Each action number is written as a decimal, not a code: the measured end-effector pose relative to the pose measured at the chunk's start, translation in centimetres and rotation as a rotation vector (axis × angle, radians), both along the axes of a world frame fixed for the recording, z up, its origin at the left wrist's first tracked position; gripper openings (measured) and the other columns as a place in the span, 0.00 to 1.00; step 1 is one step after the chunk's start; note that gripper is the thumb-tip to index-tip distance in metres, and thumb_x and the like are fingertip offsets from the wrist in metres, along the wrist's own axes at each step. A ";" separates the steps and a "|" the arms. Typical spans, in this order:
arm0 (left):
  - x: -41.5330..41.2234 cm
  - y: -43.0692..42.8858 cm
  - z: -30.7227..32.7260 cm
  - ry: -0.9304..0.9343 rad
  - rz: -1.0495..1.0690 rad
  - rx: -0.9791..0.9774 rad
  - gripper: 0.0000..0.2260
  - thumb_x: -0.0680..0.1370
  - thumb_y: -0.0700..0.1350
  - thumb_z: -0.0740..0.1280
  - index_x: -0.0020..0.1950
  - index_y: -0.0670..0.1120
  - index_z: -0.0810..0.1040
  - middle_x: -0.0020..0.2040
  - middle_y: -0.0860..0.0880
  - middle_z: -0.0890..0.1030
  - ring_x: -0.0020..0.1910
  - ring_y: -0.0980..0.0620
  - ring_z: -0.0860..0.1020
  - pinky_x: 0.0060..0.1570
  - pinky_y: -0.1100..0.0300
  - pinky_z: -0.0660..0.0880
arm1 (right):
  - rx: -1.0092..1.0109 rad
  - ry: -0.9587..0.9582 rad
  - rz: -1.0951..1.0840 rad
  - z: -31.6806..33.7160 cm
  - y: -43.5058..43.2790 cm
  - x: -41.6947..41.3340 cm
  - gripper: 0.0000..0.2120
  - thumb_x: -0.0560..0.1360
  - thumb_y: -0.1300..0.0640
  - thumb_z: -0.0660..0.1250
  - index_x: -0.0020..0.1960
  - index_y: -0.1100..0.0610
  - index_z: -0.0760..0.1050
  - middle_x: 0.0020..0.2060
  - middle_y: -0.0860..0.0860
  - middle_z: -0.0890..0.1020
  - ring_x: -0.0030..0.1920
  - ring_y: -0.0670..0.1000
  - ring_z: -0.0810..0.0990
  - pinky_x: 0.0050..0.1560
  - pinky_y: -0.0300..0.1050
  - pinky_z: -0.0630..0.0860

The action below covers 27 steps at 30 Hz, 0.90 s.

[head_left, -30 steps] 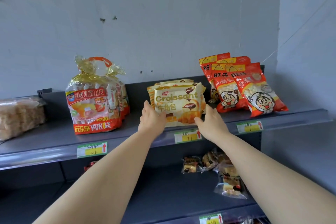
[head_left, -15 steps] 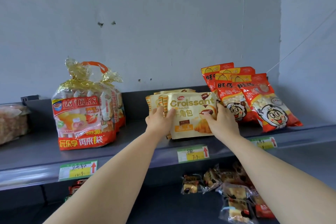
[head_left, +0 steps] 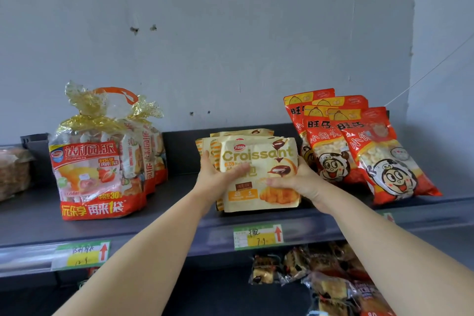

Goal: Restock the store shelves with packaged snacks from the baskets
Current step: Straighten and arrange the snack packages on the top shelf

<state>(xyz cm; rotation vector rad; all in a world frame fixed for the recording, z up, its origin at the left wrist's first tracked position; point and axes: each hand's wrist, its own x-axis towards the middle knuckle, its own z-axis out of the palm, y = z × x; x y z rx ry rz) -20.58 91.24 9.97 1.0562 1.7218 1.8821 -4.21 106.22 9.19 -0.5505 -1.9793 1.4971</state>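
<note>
A cream and yellow Croissant bag [head_left: 259, 161] stands upright at the front of a row of like bags on the dark grey top shelf [head_left: 179, 215]. My left hand [head_left: 218, 179] grips its left side, fingers across the front. My right hand [head_left: 300, 183] holds its right lower edge. The bags behind it are mostly hidden; only their tops and left edges show.
Big red fruit-pie bags with gold ties [head_left: 102, 167] stand at the left. Red cartoon snack bags [head_left: 359, 151] lean at the right, close to my right hand. Price tags [head_left: 257, 236] line the shelf edge. Wrapped cakes [head_left: 320, 277] lie on the shelf below.
Both hands have shifted from the bag's outer edges to a firmer hold across its front, and the front Croissant bag has been drawn forward and to the right, toward the red bags.
</note>
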 end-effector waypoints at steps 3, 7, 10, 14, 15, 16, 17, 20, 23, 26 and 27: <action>-1.3 -1.0 0.0 0.050 0.069 -0.005 0.49 0.58 0.53 0.83 0.73 0.54 0.61 0.60 0.49 0.81 0.53 0.49 0.84 0.48 0.50 0.83 | 0.093 -0.047 0.029 0.2 -0.9 -0.8 0.55 0.56 0.53 0.83 0.75 0.53 0.56 0.62 0.49 0.77 0.61 0.49 0.77 0.65 0.52 0.74; -2.4 -2.1 1.0 0.049 0.035 -0.191 0.50 0.52 0.58 0.84 0.70 0.47 0.69 0.56 0.48 0.84 0.50 0.49 0.85 0.50 0.49 0.83 | 0.413 -0.147 -0.169 1.3 -2.6 -2.5 0.71 0.58 0.45 0.82 0.76 0.48 0.27 0.78 0.52 0.48 0.78 0.55 0.52 0.75 0.61 0.56; -2.8 -2.0 1.8 0.041 0.010 -0.256 0.50 0.53 0.60 0.84 0.70 0.46 0.70 0.56 0.48 0.84 0.53 0.47 0.84 0.57 0.44 0.80 | 1.056 -0.209 -0.363 2.2 -4.0 -3.0 0.67 0.62 0.36 0.75 0.72 0.44 0.21 0.76 0.51 0.30 0.76 0.55 0.31 0.75 0.64 0.40; -2.7 -2.1 5.3 0.000 0.260 -0.138 0.44 0.72 0.66 0.70 0.81 0.52 0.53 0.76 0.46 0.66 0.73 0.41 0.67 0.71 0.39 0.63 | 1.376 -0.329 -0.284 2.6 -4.7 -3.8 0.59 0.62 0.24 0.65 0.76 0.41 0.30 0.78 0.50 0.35 0.75 0.55 0.27 0.72 0.66 0.31; -2.8 -2.1 6.5 0.063 0.353 -0.090 0.38 0.77 0.63 0.66 0.80 0.51 0.55 0.76 0.46 0.65 0.73 0.42 0.66 0.70 0.43 0.65 | 1.375 -0.357 -0.284 2.7 -4.5 -4.0 0.59 0.62 0.23 0.64 0.76 0.41 0.31 0.78 0.50 0.36 0.75 0.55 0.27 0.71 0.65 0.30; -3.1 -2.1 7.6 0.154 0.415 -0.081 0.31 0.80 0.59 0.64 0.79 0.49 0.60 0.75 0.45 0.67 0.70 0.44 0.69 0.66 0.49 0.68 | 1.373 -0.376 -0.286 2.8 -4.4 -4.1 0.58 0.62 0.23 0.64 0.76 0.42 0.31 0.78 0.51 0.38 0.75 0.56 0.28 0.70 0.65 0.30; -3.5 -2.0 8.6 0.247 0.441 -0.117 0.24 0.82 0.55 0.62 0.76 0.48 0.66 0.72 0.45 0.71 0.65 0.47 0.72 0.60 0.54 0.70 | 1.377 -0.386 -0.287 2.9 -4.3 -4.1 0.58 0.63 0.23 0.64 0.76 0.42 0.31 0.79 0.51 0.39 0.76 0.56 0.30 0.71 0.64 0.31; -4.4 -1.1 10.3 0.427 0.412 -0.314 0.14 0.84 0.46 0.60 0.67 0.47 0.77 0.64 0.45 0.78 0.48 0.52 0.74 0.48 0.59 0.70 | 1.414 -0.386 -0.324 3.0 -4.3 -4.1 0.58 0.63 0.24 0.64 0.77 0.43 0.34 0.79 0.51 0.45 0.78 0.57 0.39 0.73 0.64 0.41; -5.5 0.3 10.7 0.452 0.351 -0.435 0.16 0.85 0.42 0.55 0.72 0.45 0.74 0.69 0.45 0.74 0.55 0.49 0.74 0.52 0.57 0.71 | 1.411 -0.369 -0.335 2.8 -4.2 -4.1 0.58 0.62 0.24 0.65 0.78 0.43 0.36 0.79 0.50 0.48 0.78 0.55 0.44 0.74 0.63 0.46; -7.3 1.3 10.3 0.441 0.346 -0.538 0.17 0.85 0.41 0.56 0.72 0.46 0.73 0.71 0.45 0.73 0.67 0.45 0.72 0.55 0.56 0.70 | 1.405 -0.380 -0.334 2.7 -4.3 -4.1 0.58 0.61 0.23 0.64 0.78 0.43 0.36 0.79 0.50 0.48 0.78 0.54 0.43 0.74 0.63 0.45; -7.7 1.5 10.1 0.423 0.330 -0.566 0.16 0.84 0.42 0.59 0.71 0.47 0.75 0.70 0.45 0.74 0.66 0.44 0.73 0.54 0.56 0.71 | 1.407 -0.388 -0.338 2.7 -4.3 -4.1 0.58 0.61 0.23 0.64 0.78 0.43 0.36 0.79 0.50 0.48 0.78 0.54 0.43 0.73 0.63 0.45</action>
